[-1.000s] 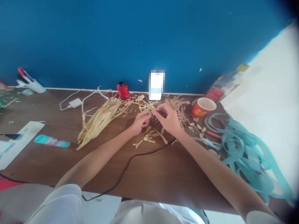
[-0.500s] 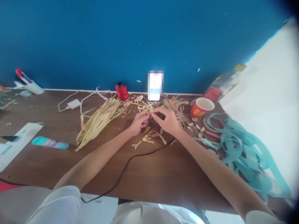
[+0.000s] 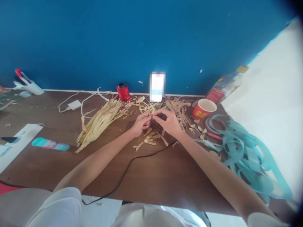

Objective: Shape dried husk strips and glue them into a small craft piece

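Note:
My left hand [image 3: 143, 124] is closed in a pinch, its fingertips meeting those of my right hand [image 3: 168, 122] over the middle of the table. A small pale yellow piece of dried corn husk [image 3: 153, 112] shows at the fingertips; most of it is hidden. The right thumb and forefinger pinch at the same spot. Cut husk scraps [image 3: 151, 137] lie just below the hands, and browner strips [image 3: 181, 110] are heaped behind the right hand. To the left rests a large bundle of dried corn husks [image 3: 100, 123].
A lit phone [image 3: 157, 86] leans against the blue wall beside a red container [image 3: 123, 92]. At right are a red paper cup [image 3: 204, 109], a bottle [image 3: 224, 86] and tangled teal ribbon [image 3: 251, 160]. A black cable [image 3: 129, 167] crosses the front; a power strip [image 3: 22, 143] lies left.
Both hands stay pinched together at almost the same place, with only slight finger movement. The whole view has shifted very slightly.

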Available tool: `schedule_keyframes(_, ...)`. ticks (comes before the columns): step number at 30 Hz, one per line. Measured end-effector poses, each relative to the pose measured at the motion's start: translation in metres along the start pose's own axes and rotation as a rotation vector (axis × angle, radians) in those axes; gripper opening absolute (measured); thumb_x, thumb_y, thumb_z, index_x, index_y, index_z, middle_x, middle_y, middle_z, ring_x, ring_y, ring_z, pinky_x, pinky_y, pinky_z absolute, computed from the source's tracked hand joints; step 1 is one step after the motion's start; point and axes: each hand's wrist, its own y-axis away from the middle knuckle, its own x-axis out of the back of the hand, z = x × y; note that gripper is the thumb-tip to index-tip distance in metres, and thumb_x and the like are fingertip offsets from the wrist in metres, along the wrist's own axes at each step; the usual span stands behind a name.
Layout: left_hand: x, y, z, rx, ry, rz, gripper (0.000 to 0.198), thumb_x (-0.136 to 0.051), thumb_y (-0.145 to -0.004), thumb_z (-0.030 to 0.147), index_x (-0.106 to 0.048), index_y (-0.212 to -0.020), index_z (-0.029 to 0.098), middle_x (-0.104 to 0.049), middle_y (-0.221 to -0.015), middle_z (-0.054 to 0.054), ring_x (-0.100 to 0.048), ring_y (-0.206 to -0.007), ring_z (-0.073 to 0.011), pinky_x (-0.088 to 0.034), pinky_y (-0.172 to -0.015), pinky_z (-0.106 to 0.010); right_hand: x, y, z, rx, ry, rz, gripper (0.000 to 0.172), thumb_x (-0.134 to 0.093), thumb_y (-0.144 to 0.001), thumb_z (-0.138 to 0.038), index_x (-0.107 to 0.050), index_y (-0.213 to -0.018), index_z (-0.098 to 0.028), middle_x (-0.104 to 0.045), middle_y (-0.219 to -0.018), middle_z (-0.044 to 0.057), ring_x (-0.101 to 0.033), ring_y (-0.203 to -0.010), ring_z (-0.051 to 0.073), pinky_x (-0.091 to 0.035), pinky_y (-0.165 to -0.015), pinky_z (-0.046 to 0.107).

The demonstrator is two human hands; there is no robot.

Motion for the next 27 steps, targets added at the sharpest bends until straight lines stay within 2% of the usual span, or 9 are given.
schedule_keyframes(7,-0.0004,0.0002,-0.0006,-0.010,-0.009,-0.005,0.023,-0.063,-0.076,0.033,-0.050,-0.075,0.015,-0.022,-0.046,0.011,-0.015,-0.038,-0.0017,-0.008,-0.040,-0.016,0.0043,-0.0041,-0.0010,-0.110,-0.255,-0.022,0.021,-0.067,-0.078,-0.038,-0.070,-0.087,-0.020,-0.070,-0.085,0.004,-0.063,-0.078,0.017,-0.050,-0.076,0.033)
schedule_keyframes(11,0.0005,-0.0006,-0.0020,-0.018,-0.001,-0.009,0.021,-0.063,-0.075,0.032,-0.050,-0.076,0.015,-0.023,-0.046,0.011,-0.015,-0.038,-0.0016,-0.007,-0.040,-0.016,0.0069,-0.0050,-0.0003,-0.107,-0.266,-0.034,0.020,-0.069,-0.075,-0.037,-0.069,-0.084,-0.019,-0.070,-0.087,0.005,-0.064,-0.080,0.018,-0.050,-0.078,0.035)
schedule_keyframes(18,-0.0001,-0.0008,-0.0017,-0.020,-0.005,-0.016,0.023,-0.063,-0.075,0.033,-0.048,-0.078,0.016,-0.023,-0.046,0.011,-0.016,-0.038,-0.0019,-0.006,-0.041,-0.017,0.0049,-0.0046,0.0024,-0.060,-0.198,0.010,0.019,-0.068,-0.077,-0.036,-0.065,-0.085,-0.019,-0.066,-0.080,0.003,-0.059,-0.073,0.015,-0.048,-0.069,0.030)
schedule_keyframes(23,-0.0038,0.0014,-0.0007,-0.024,-0.013,-0.014,0.029,-0.065,-0.075,0.034,-0.043,-0.086,0.019,-0.029,-0.052,0.011,-0.021,-0.041,-0.0024,-0.010,-0.042,-0.016,0.0052,-0.0049,0.0013,-0.048,-0.206,0.002,0.023,-0.067,-0.076,-0.036,-0.064,-0.093,-0.021,-0.061,-0.079,0.001,-0.057,-0.073,0.014,-0.046,-0.068,0.028)
schedule_keyframes(27,-0.0060,0.0027,-0.0011,-0.023,-0.047,-0.056,0.029,-0.064,-0.074,0.035,-0.043,-0.086,0.019,-0.036,-0.060,0.008,-0.026,-0.045,-0.0027,-0.014,-0.044,-0.016,0.0053,-0.0032,-0.0039,-0.136,-0.349,-0.042,0.038,-0.069,-0.075,-0.036,-0.061,-0.111,-0.025,-0.062,-0.080,-0.001,-0.057,-0.073,0.013,-0.047,-0.068,0.028)
